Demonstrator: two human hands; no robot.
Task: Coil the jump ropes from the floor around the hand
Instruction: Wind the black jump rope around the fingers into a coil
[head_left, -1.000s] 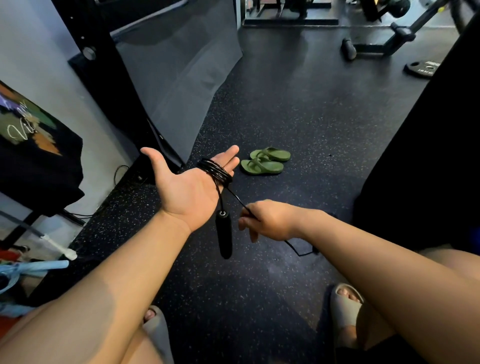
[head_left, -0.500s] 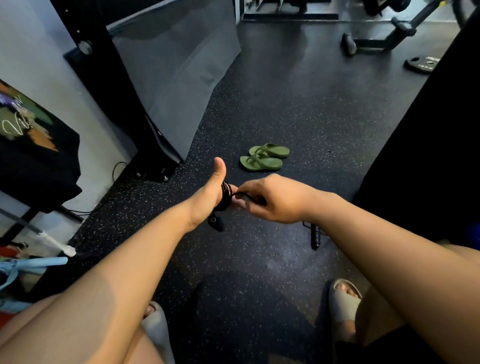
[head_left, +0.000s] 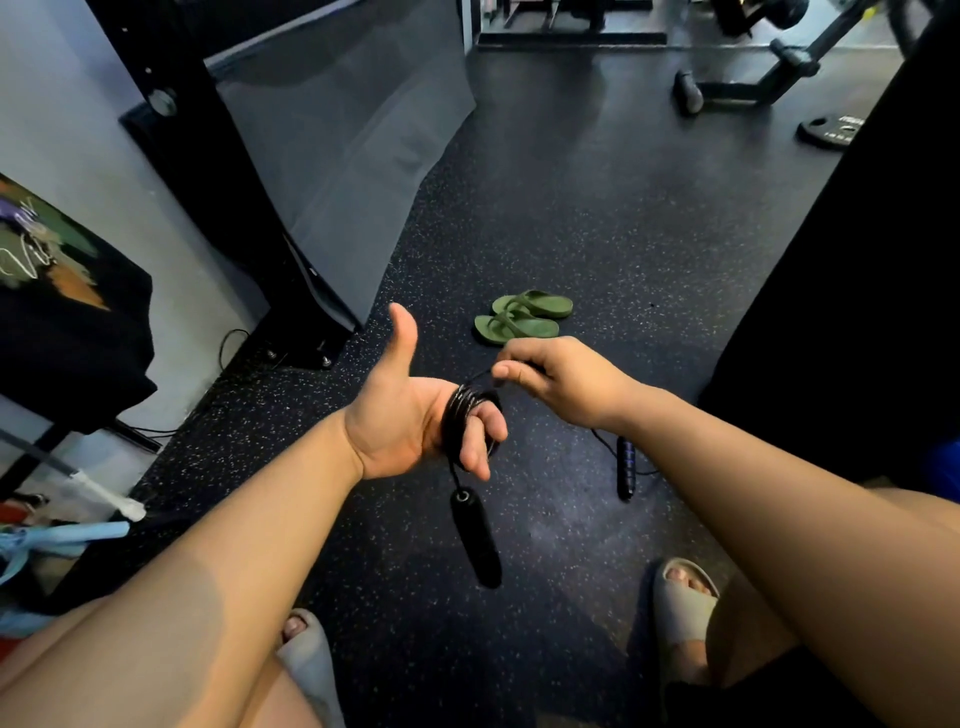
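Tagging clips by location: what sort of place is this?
Most likely a gym: speckled black rubber floor, a weight plate lying on it, and an exercise machine's frame behind.

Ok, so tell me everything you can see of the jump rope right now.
The jump rope is a thin, glossy black cord with two black handles. Several turns are wound around the fingers of the left hand, thumb up. One handle dangles below that hand; the other handle, with bluish bands, lies on the floor. The right hand pinches the free cord beside the coil.
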